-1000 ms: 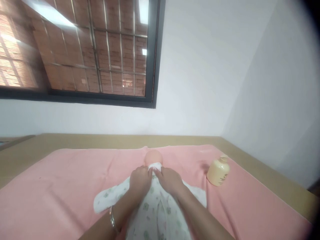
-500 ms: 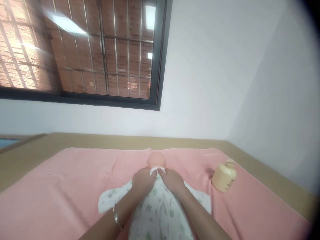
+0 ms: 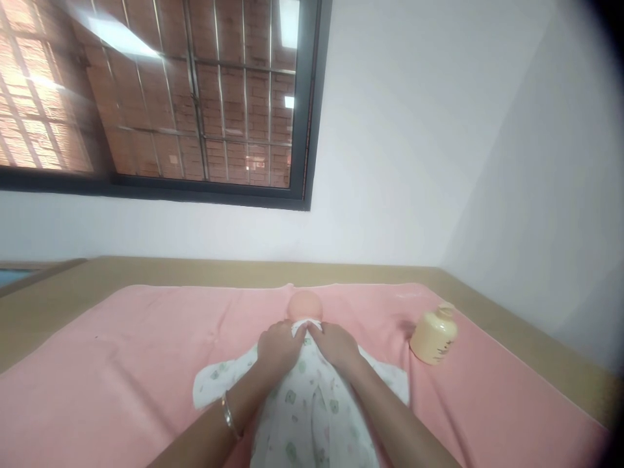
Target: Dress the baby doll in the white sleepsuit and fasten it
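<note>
A smooth, round pink head, which looks like a baby doll's [image 3: 305, 305], lies on the pink sheet. Below it spreads a white baby gown [image 3: 307, 403] with a small green print, its sleeves out to both sides. My left hand [image 3: 280, 348], with a silver bangle on the wrist, is closed on the gown's neckline from the left. From the other side my right hand [image 3: 337, 344] grips the same neckline. Both thumbs almost meet at the middle of the collar, just under the head. The fingers' undersides are hidden.
A cream bottle or jar [image 3: 433, 335] with dark lettering stands on the pink sheet [image 3: 146, 351] to the right. The sheet covers a yellowish padded surface [image 3: 234, 272] that meets a white wall [image 3: 414, 130]. A dark-framed window [image 3: 205, 192] with bars is at upper left.
The view has shifted slightly, so the window and bottle sit a little higher and further left. Both hands stay at the gown's neckline.
</note>
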`<state>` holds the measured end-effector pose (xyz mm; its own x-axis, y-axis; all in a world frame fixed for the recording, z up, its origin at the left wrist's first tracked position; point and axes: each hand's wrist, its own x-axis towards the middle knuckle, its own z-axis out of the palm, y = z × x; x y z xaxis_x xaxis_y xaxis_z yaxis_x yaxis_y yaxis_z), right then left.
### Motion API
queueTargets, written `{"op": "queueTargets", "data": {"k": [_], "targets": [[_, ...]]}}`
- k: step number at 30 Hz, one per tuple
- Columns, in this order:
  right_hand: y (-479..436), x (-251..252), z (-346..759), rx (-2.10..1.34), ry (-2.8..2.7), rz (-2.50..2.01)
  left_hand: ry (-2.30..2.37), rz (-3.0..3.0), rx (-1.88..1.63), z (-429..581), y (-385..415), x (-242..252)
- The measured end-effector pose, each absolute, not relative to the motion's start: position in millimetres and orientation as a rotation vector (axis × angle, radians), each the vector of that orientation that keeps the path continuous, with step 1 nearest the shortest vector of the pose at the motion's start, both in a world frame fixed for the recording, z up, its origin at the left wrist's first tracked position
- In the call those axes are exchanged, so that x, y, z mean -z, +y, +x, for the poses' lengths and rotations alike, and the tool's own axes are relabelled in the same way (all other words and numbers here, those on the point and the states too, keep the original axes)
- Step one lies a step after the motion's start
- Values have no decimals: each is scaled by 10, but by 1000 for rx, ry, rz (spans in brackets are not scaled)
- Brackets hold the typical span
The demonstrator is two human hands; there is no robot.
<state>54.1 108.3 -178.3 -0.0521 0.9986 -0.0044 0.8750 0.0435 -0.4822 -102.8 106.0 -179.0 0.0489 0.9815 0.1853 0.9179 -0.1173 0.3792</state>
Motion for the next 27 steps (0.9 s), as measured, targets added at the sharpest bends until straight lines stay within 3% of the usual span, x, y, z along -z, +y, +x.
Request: {"op": "queueTargets", "data": {"k": [27], "targets": [[1082,1745,539,-527,-2021,-1932,1984,2129,-625,-1004,1049,1754]]}}
